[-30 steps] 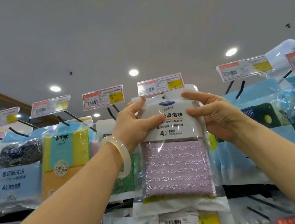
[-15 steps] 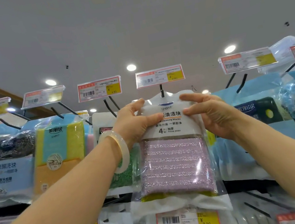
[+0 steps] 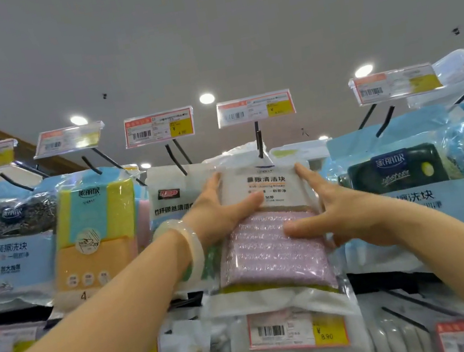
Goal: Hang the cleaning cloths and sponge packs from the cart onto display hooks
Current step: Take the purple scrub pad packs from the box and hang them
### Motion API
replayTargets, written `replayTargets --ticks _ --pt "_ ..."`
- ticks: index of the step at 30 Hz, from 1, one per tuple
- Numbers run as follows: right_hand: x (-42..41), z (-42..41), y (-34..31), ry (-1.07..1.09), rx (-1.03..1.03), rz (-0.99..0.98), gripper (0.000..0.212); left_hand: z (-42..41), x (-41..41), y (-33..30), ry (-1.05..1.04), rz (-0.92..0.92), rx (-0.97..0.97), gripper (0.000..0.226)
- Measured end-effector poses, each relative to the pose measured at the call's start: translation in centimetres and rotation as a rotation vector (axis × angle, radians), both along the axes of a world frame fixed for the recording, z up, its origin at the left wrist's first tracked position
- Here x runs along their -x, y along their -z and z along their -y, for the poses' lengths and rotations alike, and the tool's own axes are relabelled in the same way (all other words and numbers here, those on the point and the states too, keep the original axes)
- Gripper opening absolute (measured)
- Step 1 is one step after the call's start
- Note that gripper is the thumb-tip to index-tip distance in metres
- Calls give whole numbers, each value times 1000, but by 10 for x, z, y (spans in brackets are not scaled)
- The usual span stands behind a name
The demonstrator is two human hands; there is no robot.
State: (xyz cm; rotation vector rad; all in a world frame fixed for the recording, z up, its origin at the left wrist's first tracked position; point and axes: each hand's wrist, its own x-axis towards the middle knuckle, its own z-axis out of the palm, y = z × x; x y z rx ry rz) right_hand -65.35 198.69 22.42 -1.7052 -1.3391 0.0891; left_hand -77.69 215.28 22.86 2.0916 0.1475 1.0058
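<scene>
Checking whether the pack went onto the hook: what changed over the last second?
The pink sponge pack slid back along the hook, which now shows in front of its header. Both hands slipped lower: left hand and right hand now grip its sides. Neighbouring packs and price tags stayed put.

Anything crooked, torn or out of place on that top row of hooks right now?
Nothing stands out. The pink sponge pack hangs roughly straight on the centre hook, held by the left hand and right hand.
</scene>
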Motion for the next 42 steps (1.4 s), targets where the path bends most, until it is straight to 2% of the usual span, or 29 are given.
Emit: replayTargets --ticks 3,5,7,9,11,13,15,17,19,22,26,31,35,39,42 --pt "-11 3 -6 -35 -82 -86 118 -6 11 6 243 -150 153 120" --pt "-19 -4 -12 -3 -140 -116 106 -9 7 2 225 -129 210 117" --pt "-26 -18 -10 75 -185 -91 95 -10 -4 2 120 -49 189 106" --pt "-35 -33 -1 180 -200 -2 89 -9 -17 13 -50 -30 -2 100" --pt "-44 -44 9 249 -194 115 96 -11 -31 27 -177 -80 -217 101" --pt "-49 -47 17 326 -180 244 104 -18 -45 37 -263 -194 -361 107" --pt "-53 -48 23 445 -95 374 103 -24 -55 45 -357 -360 -496 110" --pt "-56 -50 28 560 67 464 90 -28 -63 52 -387 -452 -519 97" --pt "-52 -52 29 614 147 507 72 -30 -67 55 -423 -449 -538 76" --pt "-41 -54 27 557 178 656 59 -30 -68 55 -425 -426 -644 68" --pt "-28 -51 24 503 390 709 52 -23 -61 47 -357 -582 -644 60" --pt "-2 -33 17 478 288 732 42 -8 -35 40 -306 -375 -544 57" --pt "40 -26 17 389 107 779 42 13 8 38 -297 -157 -499 54" --pt "93 -41 27 271 43 913 46 24 66 52 -471 -93 -672 52" --pt "127 -66 48 162 38 997 41 12 113 77 -680 -225 -689 54"
